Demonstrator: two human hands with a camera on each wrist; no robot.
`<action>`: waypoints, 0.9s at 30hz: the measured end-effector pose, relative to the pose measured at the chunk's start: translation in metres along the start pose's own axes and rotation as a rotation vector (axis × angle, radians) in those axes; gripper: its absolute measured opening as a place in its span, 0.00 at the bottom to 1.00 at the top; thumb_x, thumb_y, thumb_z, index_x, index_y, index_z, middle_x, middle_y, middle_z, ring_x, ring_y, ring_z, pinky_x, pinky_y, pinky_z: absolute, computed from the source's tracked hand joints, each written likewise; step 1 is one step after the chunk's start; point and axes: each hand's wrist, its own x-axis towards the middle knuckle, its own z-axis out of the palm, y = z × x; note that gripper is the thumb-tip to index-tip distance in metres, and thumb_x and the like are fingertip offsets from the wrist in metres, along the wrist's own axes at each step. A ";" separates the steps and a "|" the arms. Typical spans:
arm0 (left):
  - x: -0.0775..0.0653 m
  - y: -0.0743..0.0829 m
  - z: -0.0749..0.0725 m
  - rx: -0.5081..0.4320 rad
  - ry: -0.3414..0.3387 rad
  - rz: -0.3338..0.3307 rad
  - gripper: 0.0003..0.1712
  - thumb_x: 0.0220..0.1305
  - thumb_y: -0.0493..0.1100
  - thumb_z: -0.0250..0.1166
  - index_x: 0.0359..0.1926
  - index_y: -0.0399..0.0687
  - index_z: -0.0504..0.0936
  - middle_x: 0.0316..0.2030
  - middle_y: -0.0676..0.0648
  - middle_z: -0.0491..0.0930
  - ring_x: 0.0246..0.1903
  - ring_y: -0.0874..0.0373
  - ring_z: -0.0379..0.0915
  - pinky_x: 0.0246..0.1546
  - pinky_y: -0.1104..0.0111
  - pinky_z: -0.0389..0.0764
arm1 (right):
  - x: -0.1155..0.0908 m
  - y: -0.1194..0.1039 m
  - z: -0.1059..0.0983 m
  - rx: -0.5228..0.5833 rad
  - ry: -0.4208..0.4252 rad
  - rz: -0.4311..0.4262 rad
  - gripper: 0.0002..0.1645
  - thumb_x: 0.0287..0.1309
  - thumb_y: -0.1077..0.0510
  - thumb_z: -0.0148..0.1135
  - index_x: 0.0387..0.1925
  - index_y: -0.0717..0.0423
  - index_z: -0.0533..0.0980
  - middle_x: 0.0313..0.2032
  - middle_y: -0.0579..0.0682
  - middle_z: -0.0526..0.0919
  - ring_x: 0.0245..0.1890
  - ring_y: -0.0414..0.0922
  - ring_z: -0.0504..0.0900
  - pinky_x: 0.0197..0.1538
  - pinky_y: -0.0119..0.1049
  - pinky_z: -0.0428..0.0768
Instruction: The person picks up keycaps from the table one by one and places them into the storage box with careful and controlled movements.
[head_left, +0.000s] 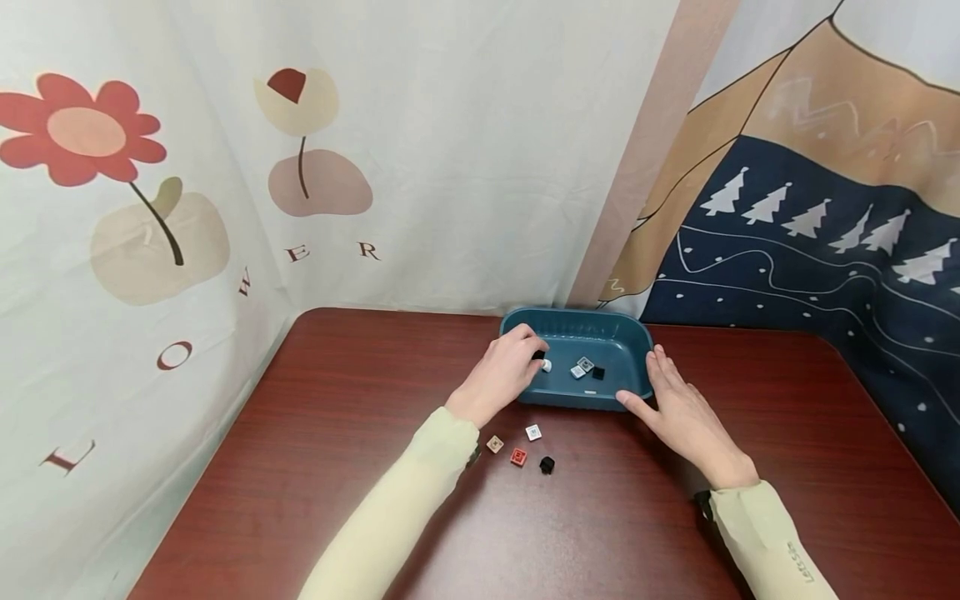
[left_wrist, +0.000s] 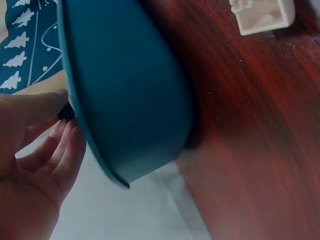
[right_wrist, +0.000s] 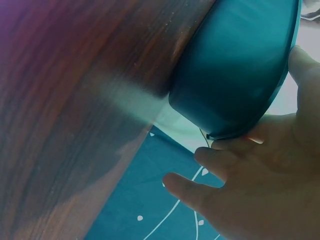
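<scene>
My left hand (head_left: pixel 505 371) is over the left end of a blue-green plastic basin (head_left: pixel 585 402), pinching a small black keycap (left_wrist: pixel 66 111) between thumb and fingers. A white keycap (head_left: pixel 547 365) shows just beside those fingertips, inside the basin. Farther right on the basin floor lie a clear keycap (head_left: pixel 585 364), another white keycap (head_left: pixel 577 372) and a black one (head_left: pixel 598 373). At the basin's right end, my right hand (head_left: pixel 686 417) touches the rim with its thumb and fingers, which are extended and spread.
In front of the basin, a beige keycap (head_left: pixel 495 444), a white keycap (head_left: pixel 533 432), a red keycap (head_left: pixel 518 457) and a black keycap (head_left: pixel 547 465) lie on the dark red wooden table (head_left: pixel 337 392). Printed curtains (head_left: pixel 465 150) hang behind the table's back edge.
</scene>
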 end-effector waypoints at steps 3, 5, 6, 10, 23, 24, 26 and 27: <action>0.003 -0.001 0.003 0.014 -0.044 -0.026 0.13 0.69 0.36 0.70 0.53 0.38 0.87 0.47 0.43 0.80 0.44 0.53 0.81 0.44 0.69 0.82 | 0.000 0.000 0.000 0.002 0.000 -0.002 0.63 0.70 0.25 0.50 0.80 0.69 0.45 0.81 0.67 0.41 0.79 0.67 0.46 0.70 0.73 0.53; 0.004 -0.001 0.005 0.019 -0.070 -0.045 0.14 0.70 0.37 0.69 0.54 0.38 0.87 0.48 0.43 0.80 0.44 0.53 0.81 0.44 0.70 0.82 | 0.000 0.000 0.000 0.003 -0.003 0.000 0.63 0.70 0.25 0.50 0.80 0.69 0.45 0.81 0.66 0.40 0.79 0.67 0.46 0.70 0.73 0.53; 0.005 -0.001 0.006 0.024 -0.081 -0.052 0.14 0.70 0.37 0.69 0.54 0.39 0.87 0.48 0.43 0.80 0.44 0.53 0.81 0.44 0.70 0.82 | 0.000 0.000 0.000 0.005 -0.004 0.000 0.63 0.70 0.25 0.50 0.80 0.69 0.45 0.81 0.66 0.40 0.79 0.67 0.46 0.70 0.73 0.53; 0.007 -0.002 0.010 0.035 -0.114 -0.075 0.14 0.71 0.38 0.69 0.55 0.40 0.87 0.48 0.43 0.79 0.45 0.53 0.81 0.45 0.70 0.82 | 0.000 0.000 -0.001 0.009 -0.009 0.004 0.63 0.69 0.25 0.51 0.80 0.69 0.44 0.81 0.66 0.39 0.79 0.67 0.45 0.70 0.73 0.52; 0.013 -0.004 0.016 0.114 -0.148 -0.132 0.11 0.69 0.38 0.70 0.50 0.42 0.89 0.44 0.44 0.82 0.45 0.53 0.81 0.46 0.66 0.83 | 0.000 -0.001 -0.001 0.008 -0.004 0.004 0.63 0.70 0.25 0.51 0.80 0.69 0.44 0.81 0.66 0.40 0.79 0.67 0.46 0.70 0.73 0.53; 0.013 -0.004 0.015 0.121 -0.147 -0.129 0.11 0.68 0.38 0.71 0.50 0.42 0.89 0.44 0.44 0.82 0.44 0.53 0.81 0.46 0.66 0.83 | 0.000 -0.002 -0.001 0.009 -0.005 0.004 0.63 0.70 0.25 0.51 0.80 0.69 0.44 0.81 0.66 0.39 0.79 0.67 0.46 0.70 0.73 0.53; 0.012 -0.002 0.015 0.134 -0.138 -0.124 0.11 0.68 0.39 0.71 0.50 0.41 0.89 0.44 0.43 0.81 0.43 0.53 0.82 0.45 0.66 0.84 | 0.000 -0.002 -0.001 0.007 -0.007 0.006 0.63 0.70 0.25 0.51 0.80 0.69 0.44 0.81 0.66 0.39 0.79 0.67 0.46 0.70 0.73 0.53; 0.011 -0.002 0.014 0.142 -0.132 -0.119 0.12 0.69 0.39 0.71 0.50 0.42 0.89 0.44 0.43 0.81 0.42 0.53 0.82 0.46 0.66 0.84 | 0.000 -0.002 -0.001 0.007 -0.008 0.007 0.63 0.70 0.25 0.51 0.80 0.69 0.44 0.81 0.66 0.39 0.79 0.67 0.46 0.70 0.73 0.53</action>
